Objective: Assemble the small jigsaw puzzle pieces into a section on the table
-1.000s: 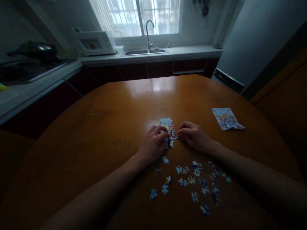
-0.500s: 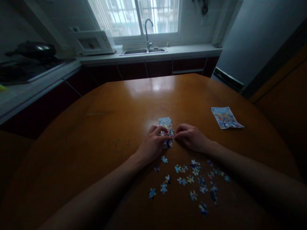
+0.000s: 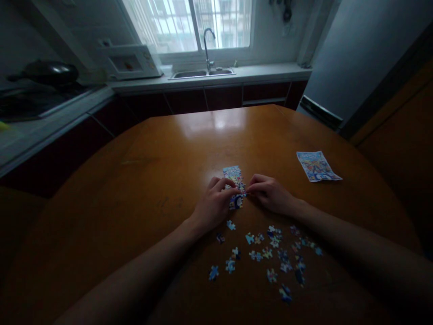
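A narrow strip of joined jigsaw pieces (image 3: pixel 232 174) lies on the brown wooden table (image 3: pixel 162 153) in front of me. My left hand (image 3: pixel 214 205) rests with curled fingers on the strip's near left side, fingertips pressing its pieces. My right hand (image 3: pixel 269 193) lies on the strip's right side, fingers pinched together at its edge; whether they hold a piece I cannot make out. Several loose blue and white puzzle pieces (image 3: pixel 267 253) are scattered on the table nearer to me, below both hands.
A printed picture sheet (image 3: pixel 317 166) lies at the table's right. Beyond the table runs a counter with a sink and tap (image 3: pixel 207 67), a white microwave (image 3: pixel 130 62) and a dark pan (image 3: pixel 50 73) on a hob. A grey fridge (image 3: pixel 355 58) stands at right.
Both hands stayed at the joined strip; the right hand's fingertips crept slightly left, closer to the left hand. The view shifted a little.
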